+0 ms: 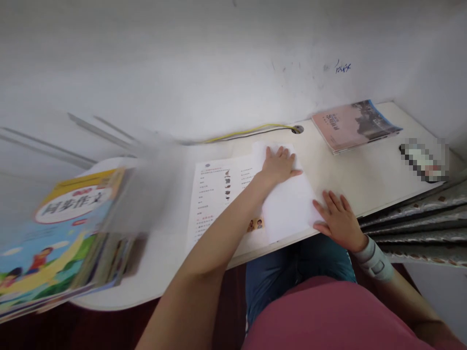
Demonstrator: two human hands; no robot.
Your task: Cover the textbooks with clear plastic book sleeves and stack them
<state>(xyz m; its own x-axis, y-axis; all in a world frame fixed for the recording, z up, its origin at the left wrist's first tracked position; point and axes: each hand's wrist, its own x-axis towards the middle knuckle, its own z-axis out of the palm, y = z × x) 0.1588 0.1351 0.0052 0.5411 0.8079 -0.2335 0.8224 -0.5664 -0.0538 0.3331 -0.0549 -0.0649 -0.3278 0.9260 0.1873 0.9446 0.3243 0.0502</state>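
A printed worksheet point(215, 194) lies on the white desk point(368, 175) in front of me. Its right half is folded over, blank white side up point(288, 204). My left hand point(279, 165) lies flat on the upper part of the folded paper, fingers stretched out. My right hand point(337, 218) rests flat on the paper's lower right edge near the desk's front edge, fingers apart. A grey band point(374, 260) is on my right wrist.
A stack of colourful books point(62, 238) sits at the desk's left end. A pink and blue book point(355, 124) lies at the back right. A yellow cable point(248, 131) runs along the wall to a desk hole point(297, 129). A blurred small object point(425, 158) lies far right.
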